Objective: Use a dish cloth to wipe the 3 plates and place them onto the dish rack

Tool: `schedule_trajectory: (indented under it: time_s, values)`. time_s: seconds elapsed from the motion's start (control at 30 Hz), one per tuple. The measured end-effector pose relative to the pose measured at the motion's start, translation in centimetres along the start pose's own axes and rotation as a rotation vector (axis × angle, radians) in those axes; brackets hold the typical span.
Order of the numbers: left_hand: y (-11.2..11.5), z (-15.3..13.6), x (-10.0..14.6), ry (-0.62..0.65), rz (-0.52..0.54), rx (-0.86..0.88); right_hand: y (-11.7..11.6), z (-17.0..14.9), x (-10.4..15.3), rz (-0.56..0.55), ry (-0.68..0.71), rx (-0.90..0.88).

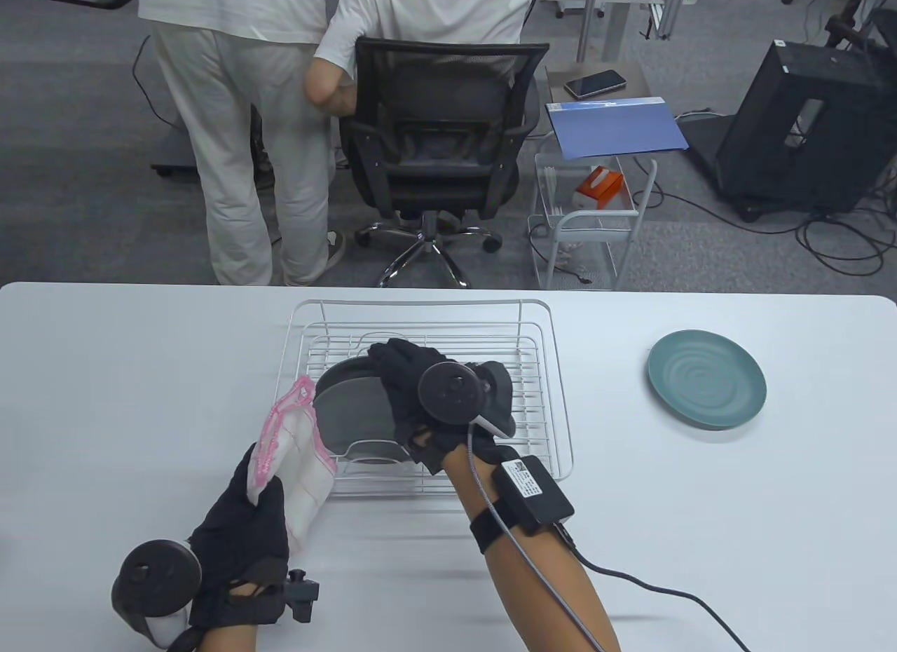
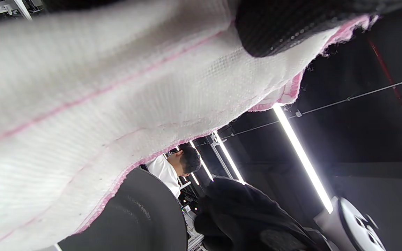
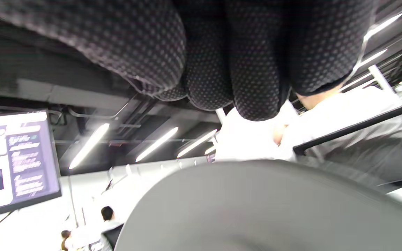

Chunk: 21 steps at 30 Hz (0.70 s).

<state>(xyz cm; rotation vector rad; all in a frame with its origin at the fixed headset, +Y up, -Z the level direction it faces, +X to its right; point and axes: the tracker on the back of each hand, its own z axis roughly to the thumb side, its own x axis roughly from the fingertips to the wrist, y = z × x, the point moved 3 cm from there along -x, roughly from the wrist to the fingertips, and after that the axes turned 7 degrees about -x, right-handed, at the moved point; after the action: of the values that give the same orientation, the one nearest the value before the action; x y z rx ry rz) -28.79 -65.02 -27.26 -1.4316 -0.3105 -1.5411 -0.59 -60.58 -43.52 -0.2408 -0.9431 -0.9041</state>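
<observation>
A grey plate (image 1: 350, 413) stands tilted in the left part of the white wire dish rack (image 1: 546, 371). My right hand (image 1: 401, 378) is over it, fingers curled round its upper rim; the right wrist view shows those curled fingers (image 3: 250, 69) above the plate's grey face (image 3: 274, 209). In front of it a darker plate rim (image 1: 375, 450) shows in the rack. My left hand (image 1: 242, 533) holds up a white dish cloth with pink edging (image 1: 298, 463) just left of the rack; the cloth (image 2: 117, 104) fills the left wrist view. A teal plate (image 1: 706, 378) lies flat on the table at the right.
The white table (image 1: 736, 526) carries the rack at its middle. Beyond its far edge stand an office chair (image 1: 438, 140), a person in white clothes (image 1: 238, 154), a small wire cart (image 1: 596, 224) and a black stand (image 1: 806, 126).
</observation>
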Motion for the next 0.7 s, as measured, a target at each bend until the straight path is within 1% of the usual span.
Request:
schedule_trajectory:
  time_s: [0.1,0.13,0.2,0.23,0.27,0.3,0.33,0.37,0.4,0.43,0.5,0.6,0.7]
  values:
    - [0.0,0.1,0.0,0.004,0.001,0.004,4.2,-2.6,1.5,-0.098,-0.107,0.023]
    - [0.1,0.2,0.1,0.007,-0.001,0.0,5.3,-3.5,1.9,-0.115,-0.147,0.026]
    - [0.2,0.5,0.1,0.018,-0.009,-0.009,8.3,-6.6,3.4,-0.13,-0.31,0.016]
    - [0.3,0.6,0.1,0.023,-0.012,-0.012,10.0,-8.2,4.4,-0.166,-0.384,-0.001]
    - [0.4,0.8,0.2,0.029,-0.016,-0.017,12.0,-10.0,5.5,-0.23,-0.462,-0.011]
    - [0.4,0.9,0.2,0.033,-0.018,-0.021,13.0,-11.2,6.2,-0.254,-0.522,-0.005]
    - [0.5,1.1,0.3,0.039,-0.019,-0.029,14.6,-13.1,7.5,-0.269,-0.636,0.004]
    - [0.5,1.2,0.3,0.044,-0.021,-0.033,15.3,-14.1,8.2,-0.274,-0.701,0.012]
    - [0.6,1.4,0.3,0.05,-0.023,-0.041,16.5,-16.0,9.6,-0.289,-0.803,0.031]
    - [0.7,1.5,0.4,0.053,-0.025,-0.045,17.1,-17.1,10.5,-0.299,-0.867,0.033]
    - [0.8,1.7,0.5,0.062,-0.031,-0.057,18.2,-20.2,13.2,-0.323,-1.041,0.048]
    - [0.9,1.9,0.5,0.071,-0.037,-0.066,18.6,-23.6,16.4,-0.346,-1.236,0.092]
    - [1.2,2.2,0.6,0.08,-0.047,-0.076,18.4,-26.0,19.0,-0.366,-1.391,0.064]
